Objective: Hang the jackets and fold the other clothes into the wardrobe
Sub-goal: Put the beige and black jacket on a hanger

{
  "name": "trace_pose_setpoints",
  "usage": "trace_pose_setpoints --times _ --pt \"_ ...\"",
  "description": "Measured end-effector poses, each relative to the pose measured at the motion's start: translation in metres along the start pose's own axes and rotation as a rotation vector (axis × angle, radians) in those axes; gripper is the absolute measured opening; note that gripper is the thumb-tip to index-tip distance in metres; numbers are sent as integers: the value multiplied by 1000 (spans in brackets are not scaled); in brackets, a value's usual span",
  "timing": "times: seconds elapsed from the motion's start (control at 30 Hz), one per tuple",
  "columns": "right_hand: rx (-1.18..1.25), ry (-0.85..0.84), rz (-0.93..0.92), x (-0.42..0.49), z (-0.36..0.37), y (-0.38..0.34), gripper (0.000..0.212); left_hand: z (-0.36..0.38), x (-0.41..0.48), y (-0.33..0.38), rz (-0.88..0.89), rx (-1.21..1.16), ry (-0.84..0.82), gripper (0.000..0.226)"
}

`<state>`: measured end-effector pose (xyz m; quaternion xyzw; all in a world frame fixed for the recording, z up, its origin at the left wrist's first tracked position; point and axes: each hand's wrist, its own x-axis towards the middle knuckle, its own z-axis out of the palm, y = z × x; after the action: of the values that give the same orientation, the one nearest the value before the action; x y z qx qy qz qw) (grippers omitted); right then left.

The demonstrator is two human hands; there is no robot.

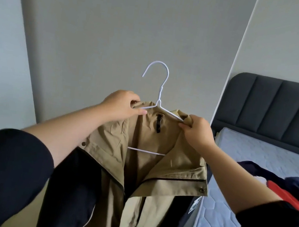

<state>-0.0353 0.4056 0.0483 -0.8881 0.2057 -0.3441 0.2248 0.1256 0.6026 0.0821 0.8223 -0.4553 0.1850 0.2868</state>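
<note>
A beige jacket point(137, 169) with dark navy panels is held up in mid-air in the middle of the view, draped over a white wire hanger point(158, 101) whose hook stands free above the collar and curls to the left. The left hand point(120, 107) grips the jacket's left shoulder together with the hanger's arm, fingers curled over the cloth. The right hand point(198, 131) pinches the right shoulder fabric at the end of the hanger's other arm between thumb and fingertips. The front of the jacket hangs open, so the hanger's lower bar and a black loop inside the collar show, with a snap button on each lapel. Both forearms are bare, coming out of dark sleeves point(1, 179) at the near edge. Behind the jacket rises a broad, flat grey wall point(128, 23), plain and matte, with paler sections to its left and right and a thin white edge running down its right side. To the right stands a bed with a dark grey padded headboard point(280, 105) of vertical panels and a bare, pale blue quilted mattress point(264, 154). On the mattress, at the near right, lies a heap of clothes point(287, 190) in navy and red.
</note>
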Motion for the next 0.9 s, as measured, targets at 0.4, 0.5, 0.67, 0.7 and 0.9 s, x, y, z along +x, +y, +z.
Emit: trace_pose_setpoints --times 0.4,0.5,0.67,0.7,0.9 --pt "-100 338 -16 10 -20 1 16 2 9 13 -170 124 -210 34" --pt "-130 453 34 22 -52 -9 23 -13 31 48 -102 198 -63 31" --pt "-228 641 10 37 -140 -23 16 -63 68 121 97 274 132 10" --pt "-239 675 3 38 -161 -28 15 -76 75 138 128 293 175 8" --pt "-301 863 -45 29 -283 -62 16 -138 100 237 267 349 375 18"
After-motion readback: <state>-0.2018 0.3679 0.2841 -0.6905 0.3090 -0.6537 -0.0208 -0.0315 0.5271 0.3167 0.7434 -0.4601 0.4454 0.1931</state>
